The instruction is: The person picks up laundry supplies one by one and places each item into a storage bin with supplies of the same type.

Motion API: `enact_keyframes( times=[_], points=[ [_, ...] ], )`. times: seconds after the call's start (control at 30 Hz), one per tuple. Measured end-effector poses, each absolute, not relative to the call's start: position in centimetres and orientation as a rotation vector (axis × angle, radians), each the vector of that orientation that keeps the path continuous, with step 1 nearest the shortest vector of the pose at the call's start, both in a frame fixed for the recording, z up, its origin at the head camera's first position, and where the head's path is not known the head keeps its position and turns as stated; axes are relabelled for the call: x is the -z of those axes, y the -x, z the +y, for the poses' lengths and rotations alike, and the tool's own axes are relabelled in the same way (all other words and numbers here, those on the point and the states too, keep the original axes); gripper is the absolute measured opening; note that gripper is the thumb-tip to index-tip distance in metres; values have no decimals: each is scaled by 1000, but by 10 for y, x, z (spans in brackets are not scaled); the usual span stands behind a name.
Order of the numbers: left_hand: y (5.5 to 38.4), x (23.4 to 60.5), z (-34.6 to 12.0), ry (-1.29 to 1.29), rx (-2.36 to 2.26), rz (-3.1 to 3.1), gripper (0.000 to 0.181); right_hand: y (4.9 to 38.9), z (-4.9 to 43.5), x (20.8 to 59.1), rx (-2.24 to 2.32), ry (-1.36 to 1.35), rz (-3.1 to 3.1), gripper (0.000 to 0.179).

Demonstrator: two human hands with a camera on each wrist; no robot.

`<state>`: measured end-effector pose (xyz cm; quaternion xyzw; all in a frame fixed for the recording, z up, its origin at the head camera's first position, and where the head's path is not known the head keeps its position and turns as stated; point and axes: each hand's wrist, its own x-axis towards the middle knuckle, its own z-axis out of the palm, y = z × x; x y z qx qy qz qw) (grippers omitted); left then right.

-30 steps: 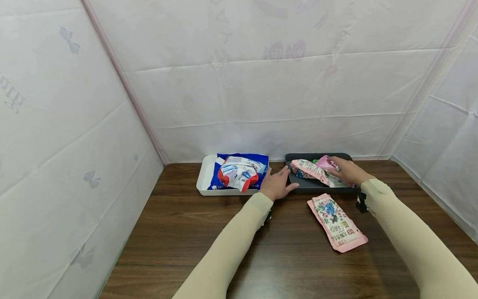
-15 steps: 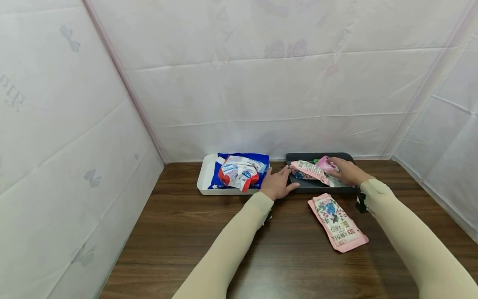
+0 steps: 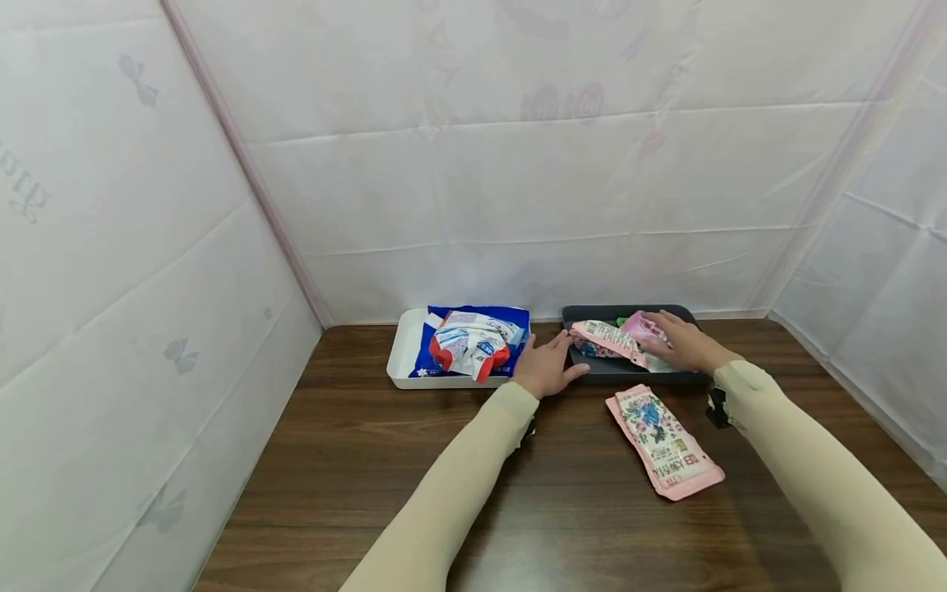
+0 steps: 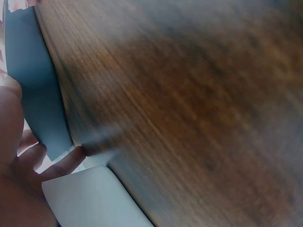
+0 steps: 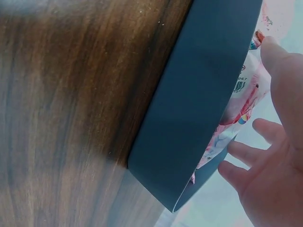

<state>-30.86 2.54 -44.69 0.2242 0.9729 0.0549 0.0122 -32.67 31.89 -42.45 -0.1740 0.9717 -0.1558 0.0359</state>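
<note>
My left hand [image 3: 545, 367] lies between two trays, fingers stretched, its fingertips at the near left corner of the dark grey tray [image 3: 621, 378]. In the left wrist view the white tray [image 4: 99, 201] sits right beside those fingers. My right hand [image 3: 688, 344] is over the right part of the dark tray, fingers spread loosely at a pink bag [image 3: 642, 327]. The right wrist view shows the thumb at the packaging and the other fingers apart, beside a crumpled wrapper [image 5: 246, 92]. A floral pink-and-white packet [image 3: 602, 339] lies left of the pink bag in that tray.
Another flat pink packet [image 3: 666, 444] with a floral print lies on the brown wooden table [image 3: 355, 477], in front of the dark tray. A blue bag [image 3: 425, 362] and a crumpled white-and-red bag [image 3: 469, 341] fill the white tray. White fabric walls [image 3: 473, 181] enclose the table.
The head view has shifted slightly. My right hand has eased a little at the pink bag, and slightly more of the bag shows. The left hand stays where it was.
</note>
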Motion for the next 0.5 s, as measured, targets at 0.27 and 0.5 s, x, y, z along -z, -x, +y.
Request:
enact_keyframes(
  times=[0.27,0.5],
  points=[
    [313,452,27,-690,-176,3033,75,324,318,429,433,468,3013,80],
    [315,452,29,-685,-168,3037,75,318,318,430,436,537,3106,78]
  ],
)
